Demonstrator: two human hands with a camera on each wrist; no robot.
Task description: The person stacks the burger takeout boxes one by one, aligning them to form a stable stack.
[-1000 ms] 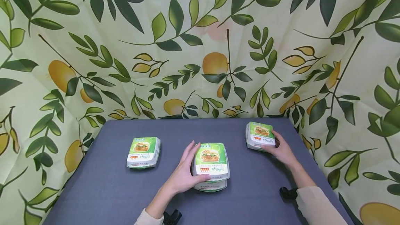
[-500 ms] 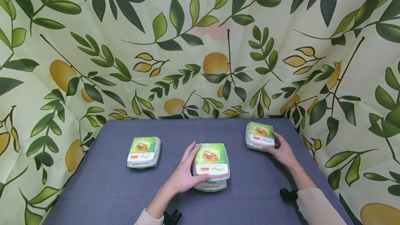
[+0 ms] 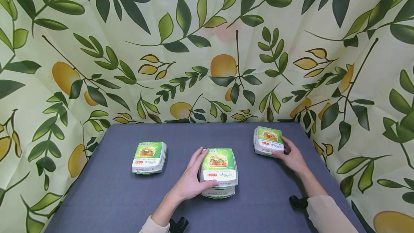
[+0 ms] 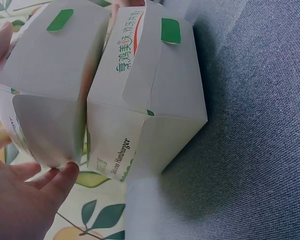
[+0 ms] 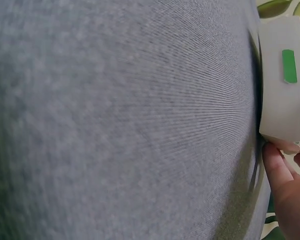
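Note:
In the head view, my left hand (image 3: pixel 191 178) grips a green-and-white hamburger box (image 3: pixel 221 161) from its left side, thumb at the front and fingers at the back. Directly beneath it is a second hamburger box (image 3: pixel 217 192), mostly covered from above. The left wrist view shows the held box (image 4: pixel 45 55) close against the lower box (image 4: pixel 155 85), which stands on the cloth. Toward the back right, my right hand (image 3: pixel 293 157) holds a third hamburger box (image 3: pixel 268 140) by its right side. Its white wall with a green tab (image 5: pixel 289 65) appears in the right wrist view beside the fingers (image 5: pixel 277 167).
Another hamburger box (image 3: pixel 149 156) lies on the left part of the table (image 3: pixel 106 193), which has a grey-blue cloth. A curtain (image 3: pixel 194 53) printed with leaves and fruit hangs behind and along both sides. Black wrist devices (image 3: pixel 299 201) sit at the sleeves.

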